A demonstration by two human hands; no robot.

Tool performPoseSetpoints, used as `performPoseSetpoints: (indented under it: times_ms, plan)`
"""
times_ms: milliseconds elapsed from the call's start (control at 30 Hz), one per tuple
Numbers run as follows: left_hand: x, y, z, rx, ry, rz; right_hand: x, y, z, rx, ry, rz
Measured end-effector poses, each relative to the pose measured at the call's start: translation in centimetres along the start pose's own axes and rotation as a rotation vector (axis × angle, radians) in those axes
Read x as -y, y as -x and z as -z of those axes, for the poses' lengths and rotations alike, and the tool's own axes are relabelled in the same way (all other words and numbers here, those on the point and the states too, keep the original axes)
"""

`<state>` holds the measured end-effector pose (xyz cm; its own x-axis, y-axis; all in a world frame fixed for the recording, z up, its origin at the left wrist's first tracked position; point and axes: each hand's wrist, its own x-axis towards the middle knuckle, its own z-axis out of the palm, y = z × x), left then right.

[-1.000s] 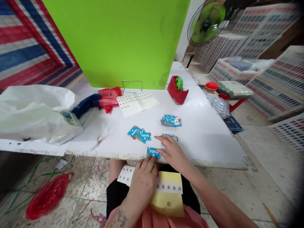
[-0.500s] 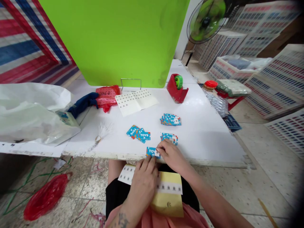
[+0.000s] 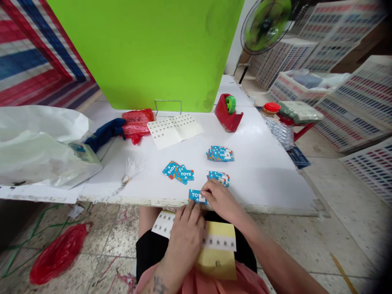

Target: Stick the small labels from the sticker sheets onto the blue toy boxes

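A blue card [image 3: 194, 194] printed with "TOY" lies at the table's front edge. My right hand [image 3: 218, 195] bends over its right end, thumb and forefinger pinched at a small white sticker [image 3: 202, 197] on the card. The fingertips of my left hand [image 3: 187, 228] touch the card's lower edge, fingers stretched out, palm down. Beneath that hand a sticker sheet [image 3: 217, 241] with yellow backing lies across my lap, its middle hidden. Just beyond my right hand is a small pile of stickered cards [image 3: 219, 176]; farther back sits another stickered pile [image 3: 219, 154]. Plain cards [image 3: 180, 173] lie fanned to the left.
Another sticker sheet [image 3: 174, 130] lies behind the cards, beside a red tape dispenser [image 3: 227, 114]. A red plastic packet [image 3: 137, 124], blue cloth [image 3: 105, 132] and white bag [image 3: 43, 143] occupy the left. A green board [image 3: 147, 53] stands at the back.
Both hands stay at the card with almost no movement. The view has shifted very slightly.
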<state>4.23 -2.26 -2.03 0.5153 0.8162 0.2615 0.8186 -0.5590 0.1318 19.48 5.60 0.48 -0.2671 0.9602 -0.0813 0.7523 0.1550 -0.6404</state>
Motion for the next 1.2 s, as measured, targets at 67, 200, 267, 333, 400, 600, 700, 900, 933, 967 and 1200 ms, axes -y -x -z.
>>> performPoseSetpoints:
  times_ms: [67, 200, 267, 333, 400, 600, 700, 900, 933, 967, 1200]
  plan:
    - [-0.02, -0.03, 0.00, -0.001, -0.004, -0.001, 0.03, -0.02, 0.01, 0.001, 0.002, 0.003]
    - [-0.05, -0.06, 0.13, 0.012, -0.002, 0.002, 0.10, -0.03, 0.06, -0.007, 0.007, 0.003]
    - [-0.05, -0.08, 0.16, 0.020, 0.006, 0.001, 0.10, -0.04, 0.06, -0.010, 0.008, -0.002]
    - [-0.06, -0.09, 0.15, 0.021, 0.013, 0.000, 0.05, -0.05, 0.03, -0.016, 0.007, 0.003]
    - [-0.09, -0.10, 0.11, 0.019, 0.019, 0.005, -0.03, -0.05, -0.02, -0.023, 0.007, 0.008]
    - [-0.11, -0.20, 0.22, 0.021, 0.060, 0.017, -0.11, 0.01, -0.17, -0.027, 0.009, 0.018]
    - [-0.03, -0.31, 0.25, 0.009, 0.064, 0.011, -0.09, 0.00, -0.23, -0.033, 0.003, 0.022]
    - [0.05, -0.56, 0.27, -0.014, 0.038, 0.002, -0.14, 0.08, -0.26, -0.043, 0.001, 0.014]
    - [0.05, -0.59, 0.29, -0.012, 0.037, 0.003, -0.14, 0.13, -0.26, -0.044, 0.002, 0.016]
    - [0.05, -0.61, 0.31, -0.009, 0.039, 0.005, -0.14, 0.19, -0.27, -0.046, 0.003, 0.019]
    - [0.07, -0.69, 0.28, -0.014, 0.043, 0.002, -0.66, 0.31, -0.87, -0.124, 0.012, 0.050]
